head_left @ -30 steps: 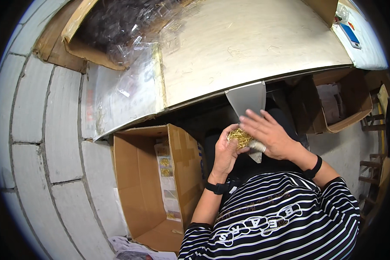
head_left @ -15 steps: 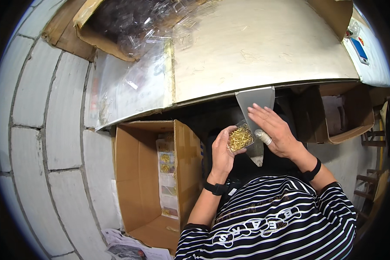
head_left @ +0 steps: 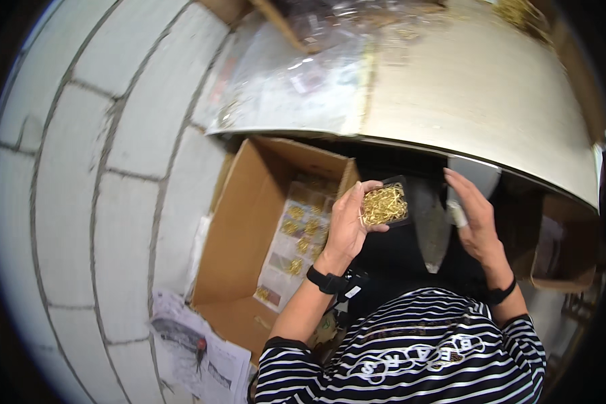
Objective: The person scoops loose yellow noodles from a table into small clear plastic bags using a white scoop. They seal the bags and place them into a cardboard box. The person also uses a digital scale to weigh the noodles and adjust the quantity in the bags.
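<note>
My left hand [head_left: 345,227] grips a small clear plastic box [head_left: 385,205] filled with thin gold-coloured metal pieces, too fine to name exactly. The fingers wrap round its side, and the gold pieces face up. To its right, my right hand [head_left: 477,219] is apart from the box, fingers stretched out and holding nothing. A whitish wrap [head_left: 457,214] covers its thumb. Left of my left hand stands an open cardboard box [head_left: 232,249]. Inside it lie several small clear boxes [head_left: 295,266] with gold pieces in them.
The worktable [head_left: 464,94] runs across the far side, with clear plastic boxes [head_left: 330,27] piled at its far left. A heap of gold pieces [head_left: 522,15] lies at the far right. Another cardboard box [head_left: 564,246] sits under the table. Printed paper [head_left: 205,350] lies at the lower left.
The view has swung left, showing more of the cardboard box's inside. My right hand has moved away from the filled plastic box, which stays in my left hand.
</note>
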Demonstrator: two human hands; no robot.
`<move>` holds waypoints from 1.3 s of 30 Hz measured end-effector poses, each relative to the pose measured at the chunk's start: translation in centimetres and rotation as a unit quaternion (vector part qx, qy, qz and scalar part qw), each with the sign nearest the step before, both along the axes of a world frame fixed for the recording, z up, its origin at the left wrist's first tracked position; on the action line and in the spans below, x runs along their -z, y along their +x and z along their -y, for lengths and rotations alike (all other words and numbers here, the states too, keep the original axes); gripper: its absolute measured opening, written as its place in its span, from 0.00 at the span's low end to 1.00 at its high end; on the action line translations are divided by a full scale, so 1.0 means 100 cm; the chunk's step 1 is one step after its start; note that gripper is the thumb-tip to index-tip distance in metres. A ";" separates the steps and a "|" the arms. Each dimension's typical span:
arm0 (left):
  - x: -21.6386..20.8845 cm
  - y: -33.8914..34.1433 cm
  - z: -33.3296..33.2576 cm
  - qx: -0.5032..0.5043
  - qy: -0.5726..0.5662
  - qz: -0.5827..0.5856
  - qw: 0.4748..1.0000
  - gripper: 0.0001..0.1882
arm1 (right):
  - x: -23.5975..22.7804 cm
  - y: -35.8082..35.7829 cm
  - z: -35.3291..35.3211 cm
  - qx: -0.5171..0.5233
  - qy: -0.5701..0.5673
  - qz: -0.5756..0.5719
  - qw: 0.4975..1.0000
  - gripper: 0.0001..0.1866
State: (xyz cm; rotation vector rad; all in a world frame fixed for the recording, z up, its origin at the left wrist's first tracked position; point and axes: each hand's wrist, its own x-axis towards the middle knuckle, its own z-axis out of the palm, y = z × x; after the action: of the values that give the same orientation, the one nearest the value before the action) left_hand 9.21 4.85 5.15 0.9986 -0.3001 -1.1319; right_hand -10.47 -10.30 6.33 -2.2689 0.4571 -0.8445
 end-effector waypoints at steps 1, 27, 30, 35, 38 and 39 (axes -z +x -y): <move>-0.001 0.016 -0.011 0.026 -0.038 -0.025 0.999 0.23 | 0.002 0.001 -0.003 -0.007 0.013 -0.016 1.000 0.24; 0.033 0.131 -0.152 -0.148 0.000 0.030 0.989 0.20 | 0.028 0.088 -0.064 -0.200 -0.018 -0.190 0.961 0.23; 0.056 0.137 -0.164 -0.179 0.021 0.027 0.983 0.19 | 0.028 0.093 -0.066 -0.202 -0.027 -0.206 0.957 0.23; 0.096 0.164 -0.206 -0.252 0.028 0.010 0.967 0.19 | 0.032 0.097 -0.070 -0.201 -0.030 -0.220 0.954 0.21; 0.127 0.178 -0.243 -0.290 0.048 -0.017 0.956 0.21 | 0.033 0.096 -0.070 -0.205 -0.033 -0.231 0.950 0.20; 0.137 0.178 -0.258 -0.297 0.058 -0.024 0.953 0.21 | 0.035 0.097 -0.070 -0.207 -0.037 -0.235 0.949 0.20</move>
State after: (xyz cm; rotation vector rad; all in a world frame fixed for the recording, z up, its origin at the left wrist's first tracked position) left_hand 27.06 30.61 -8.55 1.0663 0.1107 -0.6247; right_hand -0.79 -3.35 2.86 -2.5064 0.1388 -0.1070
